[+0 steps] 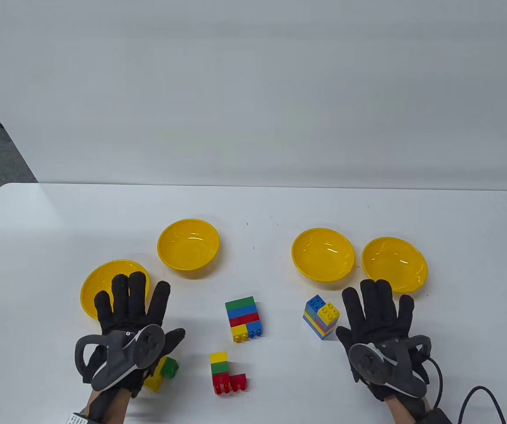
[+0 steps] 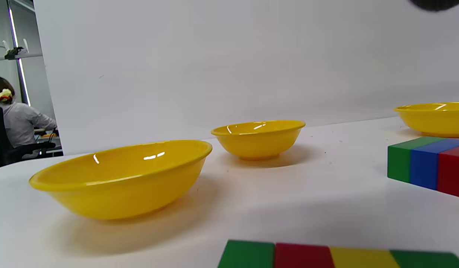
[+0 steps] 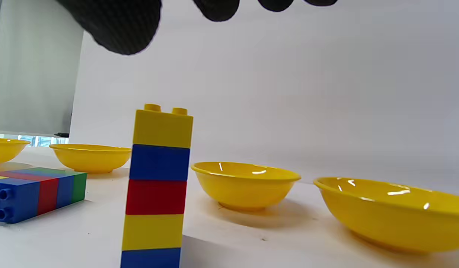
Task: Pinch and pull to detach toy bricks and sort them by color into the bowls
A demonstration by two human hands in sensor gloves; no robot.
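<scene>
Your left hand (image 1: 132,318) lies flat with its fingers straight and spread, holding nothing, the fingertips reaching over the near rim of the far-left bowl (image 1: 99,276). Your right hand (image 1: 379,318) is also flat and splayed, empty, its fingertips just short of the far-right bowl (image 1: 394,263). Four yellow bowls sit on the white table (image 1: 253,207): the second bowl (image 1: 188,244) lies behind and to the right of the far-left one, and the third bowl (image 1: 323,254) sits just beside the far-right one. Between your hands, a lying stack (image 1: 244,319) of green, blue, red and yellow bricks rests on its side near the middle of the table. Closer to you lies a smaller cluster (image 1: 227,373) of yellow, green and red bricks. An upright tower (image 1: 322,316) of blue, yellow and other coloured bricks stands just left of your right hand, near its thumb; in the right wrist view it rises in yellow, blue and red bands. A small yellow and green piece (image 1: 163,372) is partly hidden under your left wrist and tracker. All the bricks are on the table, and in the table view the bowls show no bricks.
</scene>
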